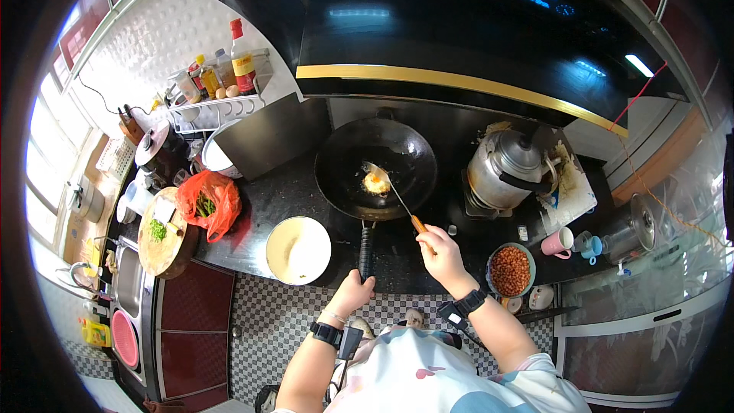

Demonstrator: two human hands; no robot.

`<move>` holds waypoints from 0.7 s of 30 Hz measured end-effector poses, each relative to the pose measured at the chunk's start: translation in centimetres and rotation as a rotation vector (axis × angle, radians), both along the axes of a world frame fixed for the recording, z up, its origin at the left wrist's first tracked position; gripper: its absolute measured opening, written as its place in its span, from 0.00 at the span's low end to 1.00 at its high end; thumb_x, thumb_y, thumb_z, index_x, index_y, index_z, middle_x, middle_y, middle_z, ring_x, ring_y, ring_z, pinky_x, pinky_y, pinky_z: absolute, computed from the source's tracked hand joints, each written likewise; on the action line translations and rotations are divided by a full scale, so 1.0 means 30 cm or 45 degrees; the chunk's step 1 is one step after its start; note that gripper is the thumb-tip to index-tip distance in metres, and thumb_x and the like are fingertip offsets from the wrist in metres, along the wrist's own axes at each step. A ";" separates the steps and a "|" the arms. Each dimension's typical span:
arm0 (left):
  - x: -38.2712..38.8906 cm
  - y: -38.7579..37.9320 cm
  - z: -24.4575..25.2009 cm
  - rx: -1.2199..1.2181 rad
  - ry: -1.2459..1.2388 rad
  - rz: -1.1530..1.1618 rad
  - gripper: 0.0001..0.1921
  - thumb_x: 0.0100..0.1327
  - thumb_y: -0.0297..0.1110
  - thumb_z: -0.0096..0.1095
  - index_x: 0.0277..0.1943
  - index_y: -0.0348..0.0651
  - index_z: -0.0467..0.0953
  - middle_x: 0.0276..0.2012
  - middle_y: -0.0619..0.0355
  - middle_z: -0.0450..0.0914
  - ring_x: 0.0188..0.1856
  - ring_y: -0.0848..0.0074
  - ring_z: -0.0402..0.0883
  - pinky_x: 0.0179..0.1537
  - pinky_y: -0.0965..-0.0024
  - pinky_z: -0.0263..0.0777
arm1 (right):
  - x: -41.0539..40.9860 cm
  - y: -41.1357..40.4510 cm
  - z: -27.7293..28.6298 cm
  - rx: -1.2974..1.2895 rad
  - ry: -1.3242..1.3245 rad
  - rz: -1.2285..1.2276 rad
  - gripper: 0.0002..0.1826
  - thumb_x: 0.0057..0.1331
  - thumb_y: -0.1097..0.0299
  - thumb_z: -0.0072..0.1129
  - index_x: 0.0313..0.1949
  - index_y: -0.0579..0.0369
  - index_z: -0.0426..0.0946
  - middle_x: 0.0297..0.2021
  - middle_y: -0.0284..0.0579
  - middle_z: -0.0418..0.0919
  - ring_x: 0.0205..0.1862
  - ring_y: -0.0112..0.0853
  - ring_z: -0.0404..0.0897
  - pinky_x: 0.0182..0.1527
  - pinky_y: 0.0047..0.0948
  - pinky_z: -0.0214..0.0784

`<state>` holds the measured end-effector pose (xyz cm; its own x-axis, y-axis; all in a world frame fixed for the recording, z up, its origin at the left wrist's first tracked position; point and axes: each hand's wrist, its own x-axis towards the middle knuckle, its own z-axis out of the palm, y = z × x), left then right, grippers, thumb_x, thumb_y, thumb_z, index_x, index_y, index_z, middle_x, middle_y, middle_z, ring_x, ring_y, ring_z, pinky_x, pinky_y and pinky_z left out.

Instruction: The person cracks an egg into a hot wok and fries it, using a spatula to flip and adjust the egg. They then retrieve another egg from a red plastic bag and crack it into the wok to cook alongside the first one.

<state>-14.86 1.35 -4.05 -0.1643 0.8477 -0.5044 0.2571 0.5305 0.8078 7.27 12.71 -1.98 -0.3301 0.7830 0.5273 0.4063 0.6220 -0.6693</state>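
My left hand (353,291) grips the black-wrapped handle (366,249) of a dark wok (344,166) on the stove. In my right hand (444,252) is the wooden handle of a metal spatula (401,195), its blade down in the wok. A small portion of egg (377,183), yellow and white, lies at the wok's bottom, against the blade. Part of the egg is hidden by the spatula. To the left of the wok handle stands a cream-coloured bowl (298,250) with a little residue inside.
A metal kettle (504,169) stands on the right burner. A bowl of peanuts (510,271) and a pink mug (556,242) sit at the right. A round chopping board (152,252) holds chopped greens (157,230) and a cleaver (166,211), beside a red plastic bag (213,206). The range hood (436,40) hangs above.
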 end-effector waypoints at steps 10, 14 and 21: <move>-0.003 0.003 0.007 -0.015 0.021 -0.017 0.18 0.71 0.39 0.60 0.43 0.28 0.70 0.29 0.50 0.83 0.29 0.72 0.85 0.32 0.68 0.78 | 0.014 0.014 0.074 0.099 0.048 -0.132 0.08 0.64 0.77 0.64 0.43 0.56 0.81 0.44 0.57 0.83 0.41 0.52 0.84 0.42 0.40 0.79; 0.001 0.001 0.011 -0.042 0.009 0.011 0.17 0.71 0.39 0.60 0.43 0.28 0.71 0.29 0.50 0.83 0.30 0.72 0.85 0.31 0.68 0.78 | 0.045 0.023 0.138 0.089 0.092 -0.198 0.08 0.64 0.77 0.65 0.42 0.57 0.80 0.42 0.55 0.83 0.43 0.51 0.84 0.46 0.39 0.78; 0.003 0.003 -0.005 -0.011 0.036 -0.023 0.17 0.70 0.40 0.60 0.42 0.29 0.70 0.27 0.52 0.82 0.28 0.72 0.83 0.31 0.68 0.77 | 0.056 0.099 0.128 -0.152 0.213 -0.297 0.06 0.66 0.76 0.63 0.42 0.60 0.80 0.36 0.54 0.85 0.39 0.44 0.86 0.43 0.35 0.77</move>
